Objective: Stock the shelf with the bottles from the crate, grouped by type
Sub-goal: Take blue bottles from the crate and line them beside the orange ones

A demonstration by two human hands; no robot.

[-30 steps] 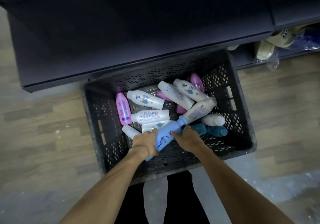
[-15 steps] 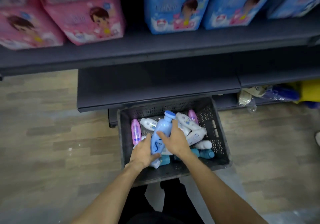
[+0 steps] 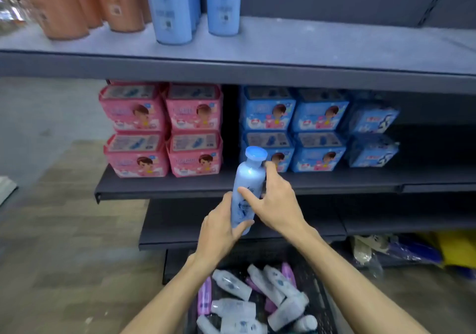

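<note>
A light blue bottle with a blue cap stands upright in the air in front of the middle shelf. My left hand grips its lower part from the left. My right hand holds its upper body from the right, thumb across the front. Below, the dark crate on the floor holds several white and pink bottles lying in a heap. On the top shelf stand tall blue bottles and orange-brown bottles.
The middle shelf carries stacked pink packs at left and blue packs at right. The top shelf is bare to the right of the blue bottles. Bagged items lie under the lowest shelf at right. Wood-look floor spreads to the left.
Both hands have lifted the blue bottle out of the crate to the height of the middle shelf. My view has tilted up from the crate to the shelves.
</note>
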